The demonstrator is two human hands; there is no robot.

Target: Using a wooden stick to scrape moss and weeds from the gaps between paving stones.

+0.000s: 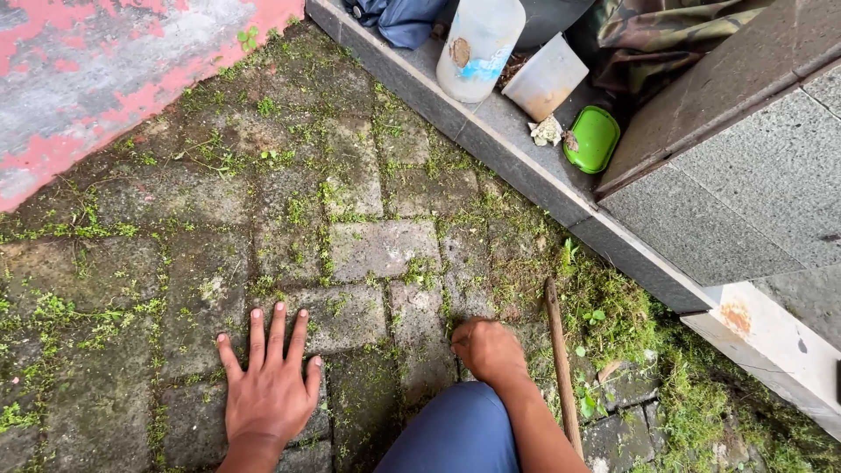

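My left hand [269,384] lies flat on a mossy paving brick [219,412], fingers spread and holding nothing. My right hand [487,349] is curled into a fist down in the moss at a joint between bricks; whether it grips moss I cannot see. A thin wooden stick [560,359] lies on the ground just right of my right hand, not touching it. My knee in blue trousers [455,434] sits between my two arms at the bottom edge.
Green weeds fill the joints of the grey paving [377,245]. A stone ledge [517,158] runs diagonally at upper right, bearing a plastic jug [477,44], a white tub [545,77] and a green lid [592,138]. A peeling red wall [88,79] stands upper left.
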